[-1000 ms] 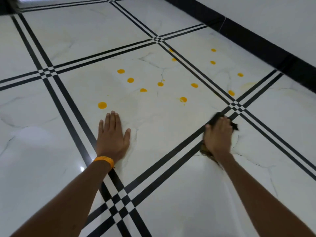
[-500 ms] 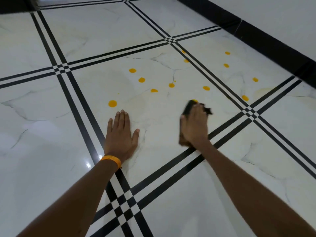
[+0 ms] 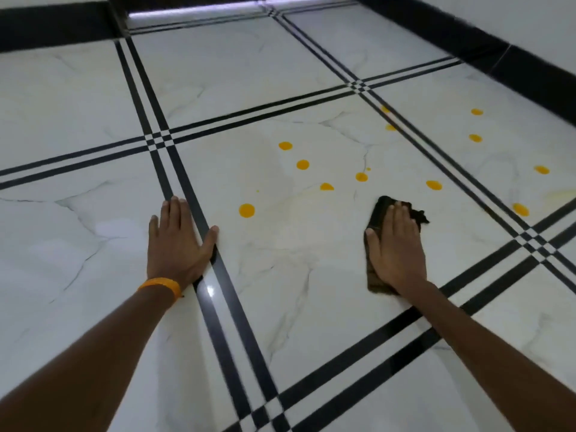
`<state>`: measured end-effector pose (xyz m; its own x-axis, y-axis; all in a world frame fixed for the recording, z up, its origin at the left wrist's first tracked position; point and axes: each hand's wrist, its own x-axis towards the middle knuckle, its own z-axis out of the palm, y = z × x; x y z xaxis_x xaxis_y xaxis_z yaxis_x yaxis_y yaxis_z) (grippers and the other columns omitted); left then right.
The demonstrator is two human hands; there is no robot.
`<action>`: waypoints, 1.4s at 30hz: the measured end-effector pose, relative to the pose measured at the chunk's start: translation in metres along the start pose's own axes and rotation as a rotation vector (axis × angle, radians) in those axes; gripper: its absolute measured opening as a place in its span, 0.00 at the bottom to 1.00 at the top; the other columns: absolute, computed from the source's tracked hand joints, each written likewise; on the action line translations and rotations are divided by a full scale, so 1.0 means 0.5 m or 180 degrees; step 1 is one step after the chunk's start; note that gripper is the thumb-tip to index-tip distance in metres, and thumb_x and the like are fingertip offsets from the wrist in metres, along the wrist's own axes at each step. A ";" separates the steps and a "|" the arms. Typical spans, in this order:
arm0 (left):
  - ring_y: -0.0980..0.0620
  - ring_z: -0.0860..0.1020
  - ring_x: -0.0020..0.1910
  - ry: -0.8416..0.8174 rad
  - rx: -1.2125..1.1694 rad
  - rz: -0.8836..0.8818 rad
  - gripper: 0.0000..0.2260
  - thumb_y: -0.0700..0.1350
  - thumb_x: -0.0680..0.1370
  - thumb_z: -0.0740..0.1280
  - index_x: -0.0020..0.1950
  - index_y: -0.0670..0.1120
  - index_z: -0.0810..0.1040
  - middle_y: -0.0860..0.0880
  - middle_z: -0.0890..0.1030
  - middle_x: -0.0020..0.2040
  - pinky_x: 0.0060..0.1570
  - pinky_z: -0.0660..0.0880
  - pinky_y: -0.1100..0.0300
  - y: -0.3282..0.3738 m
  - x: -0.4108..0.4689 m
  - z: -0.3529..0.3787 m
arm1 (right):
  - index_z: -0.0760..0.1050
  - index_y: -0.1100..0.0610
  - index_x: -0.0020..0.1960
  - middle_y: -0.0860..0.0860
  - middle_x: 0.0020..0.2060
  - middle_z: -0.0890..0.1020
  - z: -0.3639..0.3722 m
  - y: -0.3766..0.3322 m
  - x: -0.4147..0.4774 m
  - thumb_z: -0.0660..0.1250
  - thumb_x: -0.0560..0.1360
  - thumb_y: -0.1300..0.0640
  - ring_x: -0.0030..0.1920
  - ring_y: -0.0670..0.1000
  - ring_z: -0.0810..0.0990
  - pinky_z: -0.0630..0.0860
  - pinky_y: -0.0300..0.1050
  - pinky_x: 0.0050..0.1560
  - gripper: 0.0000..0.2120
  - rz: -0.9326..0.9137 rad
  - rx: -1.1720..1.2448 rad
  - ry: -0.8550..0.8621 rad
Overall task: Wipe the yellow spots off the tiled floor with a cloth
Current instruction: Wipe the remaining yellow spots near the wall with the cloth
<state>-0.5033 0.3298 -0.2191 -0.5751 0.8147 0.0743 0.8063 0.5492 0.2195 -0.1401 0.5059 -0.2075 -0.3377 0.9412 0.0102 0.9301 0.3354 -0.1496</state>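
Note:
Several yellow spots dot the white marble tiles. The nearest spot [image 3: 247, 210] lies between my hands, with others such as a spot [image 3: 434, 184] just beyond the cloth and more further right [image 3: 520, 209]. My right hand [image 3: 397, 244] presses flat on a dark cloth [image 3: 378, 213], which peeks out past my fingertips and beside my thumb. My left hand [image 3: 177, 241], with an orange wristband, rests flat on the floor with fingers spread, over a black tile stripe [image 3: 224, 275]. It holds nothing.
A black skirting board [image 3: 498, 54] and white wall run along the right side. Another dark skirting board [image 3: 56, 23] closes the far left. Faint yellowish smears mark the tile near the right edge [image 3: 558, 194].
My right hand slid the cloth left, from the stripe crossing onto the spotted tile, over the spot that lay nearest it. My left hand shifted left onto the black stripe. The view swung left.

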 end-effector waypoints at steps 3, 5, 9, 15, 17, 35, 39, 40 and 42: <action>0.45 0.48 0.81 -0.0011 0.0064 -0.0003 0.41 0.68 0.78 0.45 0.82 0.40 0.48 0.42 0.50 0.82 0.79 0.47 0.44 -0.001 -0.011 0.002 | 0.52 0.67 0.80 0.63 0.80 0.55 -0.005 0.014 0.006 0.41 0.81 0.40 0.81 0.60 0.53 0.50 0.57 0.80 0.38 -0.0320 -0.0068 -0.0063; 0.45 0.47 0.81 -0.0097 0.0037 -0.0033 0.41 0.68 0.79 0.46 0.82 0.40 0.47 0.42 0.49 0.82 0.79 0.47 0.44 0.004 -0.006 -0.005 | 0.52 0.69 0.80 0.66 0.79 0.57 -0.015 0.003 0.095 0.39 0.79 0.39 0.80 0.62 0.54 0.52 0.59 0.80 0.41 0.0040 0.0008 0.0024; 0.47 0.46 0.81 -0.0173 0.0023 -0.0110 0.40 0.67 0.79 0.47 0.82 0.41 0.47 0.43 0.49 0.82 0.79 0.48 0.44 0.006 -0.008 -0.014 | 0.53 0.70 0.79 0.67 0.78 0.59 0.008 -0.180 0.203 0.44 0.80 0.43 0.79 0.64 0.57 0.54 0.61 0.79 0.38 0.0064 0.0083 0.0003; 0.47 0.46 0.82 -0.0267 -0.0036 -0.0118 0.40 0.67 0.79 0.48 0.82 0.40 0.46 0.43 0.48 0.83 0.79 0.48 0.44 0.007 -0.006 -0.014 | 0.53 0.65 0.81 0.57 0.80 0.52 -0.005 -0.093 0.065 0.48 0.82 0.42 0.81 0.58 0.52 0.49 0.54 0.80 0.36 -0.0991 0.0067 -0.0311; 0.47 0.45 0.82 -0.0168 -0.0061 -0.0126 0.40 0.66 0.79 0.49 0.82 0.41 0.46 0.43 0.48 0.83 0.79 0.47 0.44 0.004 -0.005 -0.007 | 0.53 0.70 0.79 0.66 0.79 0.57 -0.015 -0.034 0.168 0.44 0.80 0.40 0.79 0.65 0.56 0.52 0.59 0.79 0.39 -0.0127 0.0070 -0.0034; 0.47 0.45 0.81 -0.0060 0.0095 -0.0065 0.39 0.66 0.80 0.47 0.82 0.42 0.45 0.44 0.48 0.82 0.79 0.46 0.45 0.004 -0.005 0.001 | 0.51 0.71 0.79 0.68 0.78 0.58 0.004 -0.235 0.325 0.48 0.81 0.44 0.79 0.66 0.56 0.54 0.61 0.78 0.37 0.0074 0.0104 -0.0087; 0.42 0.51 0.81 -0.0092 0.0124 -0.0002 0.39 0.64 0.79 0.50 0.81 0.38 0.51 0.40 0.54 0.81 0.79 0.48 0.43 0.007 -0.004 -0.008 | 0.54 0.68 0.80 0.64 0.79 0.59 0.062 -0.353 0.142 0.49 0.83 0.45 0.80 0.61 0.56 0.53 0.57 0.80 0.34 -0.1221 0.0174 0.0006; 0.39 0.56 0.79 -0.0130 0.0180 0.0008 0.38 0.62 0.78 0.51 0.79 0.36 0.56 0.37 0.59 0.79 0.78 0.51 0.42 0.011 0.005 -0.017 | 0.54 0.66 0.80 0.62 0.80 0.58 0.056 -0.339 0.106 0.48 0.83 0.43 0.81 0.59 0.55 0.52 0.55 0.80 0.35 -0.1419 0.0157 -0.0097; 0.36 0.66 0.71 -0.0217 0.0286 0.0122 0.36 0.61 0.75 0.52 0.71 0.33 0.67 0.34 0.71 0.69 0.75 0.58 0.39 0.016 0.033 -0.037 | 0.53 0.65 0.81 0.61 0.80 0.58 0.037 -0.280 0.098 0.46 0.81 0.41 0.81 0.58 0.54 0.51 0.55 0.80 0.36 -0.1316 0.0177 -0.0217</action>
<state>-0.5089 0.3444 -0.1982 -0.5354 0.8445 0.0140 0.8384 0.5294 0.1294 -0.2897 0.5044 -0.2046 -0.6913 0.7224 0.0153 0.7058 0.6797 -0.1996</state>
